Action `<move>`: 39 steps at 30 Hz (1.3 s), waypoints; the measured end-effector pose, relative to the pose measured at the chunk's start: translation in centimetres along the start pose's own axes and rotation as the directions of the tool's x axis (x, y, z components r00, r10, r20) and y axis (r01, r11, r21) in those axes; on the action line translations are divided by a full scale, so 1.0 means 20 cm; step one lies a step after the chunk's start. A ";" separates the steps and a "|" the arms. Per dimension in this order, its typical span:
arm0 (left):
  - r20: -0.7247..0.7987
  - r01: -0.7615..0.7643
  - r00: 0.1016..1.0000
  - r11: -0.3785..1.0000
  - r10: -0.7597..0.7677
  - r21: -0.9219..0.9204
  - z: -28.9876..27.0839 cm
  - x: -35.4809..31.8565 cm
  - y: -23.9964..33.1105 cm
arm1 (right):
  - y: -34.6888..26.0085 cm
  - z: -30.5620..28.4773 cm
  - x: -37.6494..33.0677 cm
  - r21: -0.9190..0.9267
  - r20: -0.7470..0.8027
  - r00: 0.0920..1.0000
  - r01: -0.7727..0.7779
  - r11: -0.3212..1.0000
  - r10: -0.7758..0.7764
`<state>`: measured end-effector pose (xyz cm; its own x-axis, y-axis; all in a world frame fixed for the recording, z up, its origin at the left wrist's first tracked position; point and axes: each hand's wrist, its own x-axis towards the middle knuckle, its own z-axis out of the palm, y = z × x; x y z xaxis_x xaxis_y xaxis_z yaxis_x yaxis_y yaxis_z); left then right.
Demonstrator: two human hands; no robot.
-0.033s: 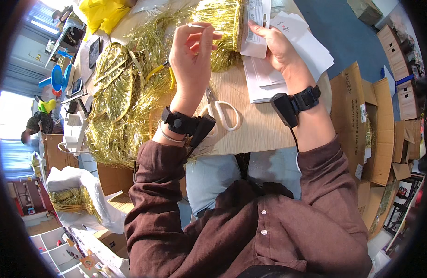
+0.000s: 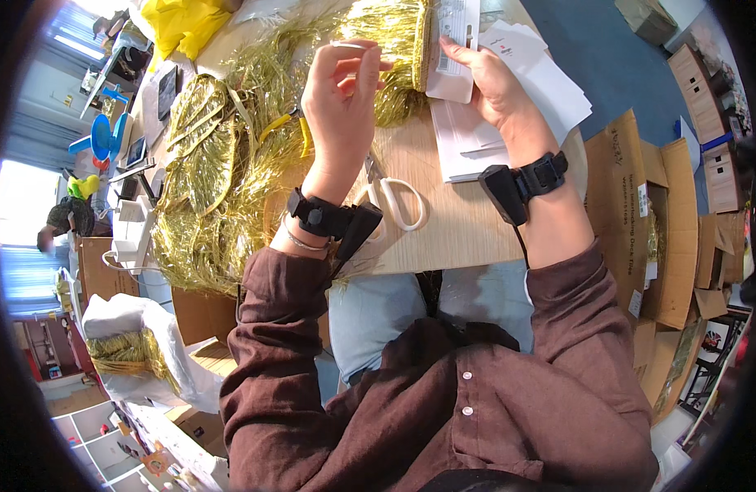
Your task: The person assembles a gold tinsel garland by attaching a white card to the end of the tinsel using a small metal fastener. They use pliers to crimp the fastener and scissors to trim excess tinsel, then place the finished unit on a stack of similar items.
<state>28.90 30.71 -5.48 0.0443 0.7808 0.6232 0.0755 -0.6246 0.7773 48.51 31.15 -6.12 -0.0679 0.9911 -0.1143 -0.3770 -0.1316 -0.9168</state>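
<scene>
Upper centre: left hand (image 2: 341, 97) loosely curled, we cannot tell its hold; upper right of centre, right hand (image 2: 497, 88) pinches white card (image 2: 453, 74) beside gold tinsel (image 2: 386, 37).

Gold tinsel (image 2: 201, 156) left of the fingers of my left hand (image 2: 338, 107) is super shiny, all thin foil-looking strands, rough and tangled. The white card (image 2: 453, 84) under my right hand's (image 2: 501, 92) thumb looks smooth with a slight sheen, while the papers (image 2: 562, 90) beside those fingers are plain matt. Closer to me than my fingers: scissors (image 2: 417, 205) with smooth plastic handles and metal blades. Tabletop (image 2: 468, 238) beneath my fingers is smooth pale wood grain. Way beyond my left fingers there's a glossy, crinkly plastic bag (image 2: 185, 25); right of my right fingers, a matt cardboard box (image 2: 614, 205).
</scene>
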 end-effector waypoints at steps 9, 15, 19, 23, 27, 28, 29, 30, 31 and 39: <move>-0.013 0.255 0.966 0.964 -0.257 -0.075 0.01 -0.01 -0.04 | -0.01 0.05 -0.03 -0.050 0.001 0.998 0.060 0.997 -0.061; -0.003 0.227 0.974 0.973 -0.228 -0.045 0.01 -0.01 -0.06 | -0.02 0.04 -0.04 -0.099 0.028 1.000 -0.005 0.995 0.008; 0.002 0.235 0.972 0.972 -0.235 -0.026 0.01 -0.01 -0.07 | -0.02 0.04 -0.04 -0.089 0.030 1.000 0.001 0.996 0.001; 0.005 0.215 0.977 0.976 -0.215 -0.011 0.01 -0.01 -0.08 | -0.02 0.04 -0.04 -0.077 0.043 0.999 0.032 0.997 -0.029; 0.030 0.235 0.972 0.966 -0.233 -0.104 0.02 -0.02 -0.09 | -0.02 0.05 -0.05 -0.116 0.020 0.999 0.043 0.992 -0.041; 0.047 0.250 0.968 0.963 -0.246 -0.106 0.02 -0.02 -0.09 | -0.02 0.06 -0.05 -0.107 0.011 0.999 0.037 0.994 -0.036; 0.057 0.268 0.963 0.957 -0.263 -0.106 0.01 -0.02 -0.09 | -0.02 0.06 -0.05 -0.098 0.003 1.000 0.031 0.995 -0.031; 0.051 0.274 0.961 0.959 -0.271 -0.069 0.01 -0.02 -0.09 | -0.02 0.06 -0.06 -0.101 -0.001 0.999 0.031 0.994 -0.032; 0.038 0.284 0.958 0.958 -0.283 -0.031 0.01 -0.02 -0.09 | -0.02 0.07 -0.06 -0.105 -0.004 0.999 0.032 0.994 -0.032; -0.105 0.166 0.984 0.945 -0.141 0.284 -0.01 -0.01 -0.05 | -0.03 0.05 -0.05 -0.113 0.012 1.000 -0.004 0.994 0.005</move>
<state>28.70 31.13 -6.45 -0.0719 0.8554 0.5129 0.3612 -0.4570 0.8128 47.80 30.11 -5.09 -0.0815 0.9901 -0.1145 -0.2696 -0.1325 -0.9538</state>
